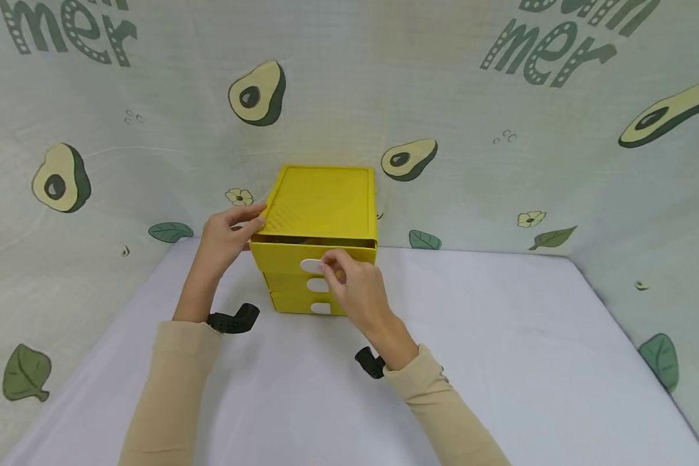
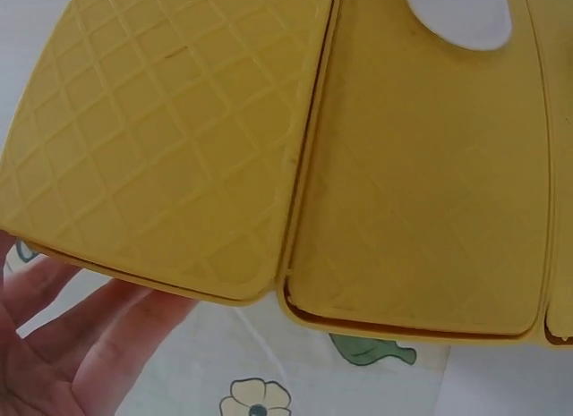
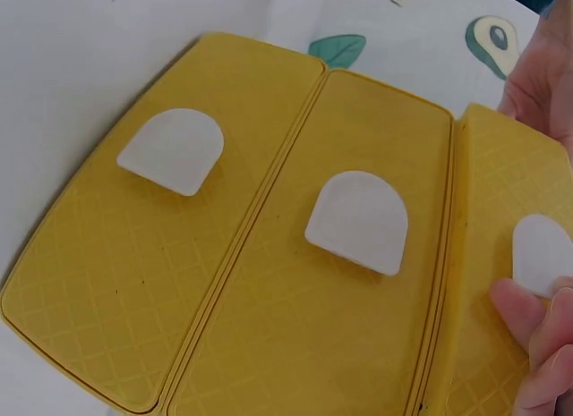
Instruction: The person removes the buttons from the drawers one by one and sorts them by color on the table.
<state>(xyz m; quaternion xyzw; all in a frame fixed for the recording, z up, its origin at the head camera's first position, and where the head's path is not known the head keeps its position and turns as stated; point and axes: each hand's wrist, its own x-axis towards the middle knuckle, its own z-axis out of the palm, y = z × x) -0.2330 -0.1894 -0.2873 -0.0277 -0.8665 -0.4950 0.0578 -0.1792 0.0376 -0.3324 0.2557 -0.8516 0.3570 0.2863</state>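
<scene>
While ajar, drawer [image 1: 282,257] behind right hand [image 1: 358,288].

A yellow cabinet [image 1: 311,226] stood upright at the far edge of the desk [image 1: 472,336], near its far left corner. Its lattice-embossed fronts bore rounded white handles [image 3: 358,224]; the top drawer [image 1: 279,255] jutted out slightly, while the lower two drawers [image 1: 288,283] sat closed.
</scene>
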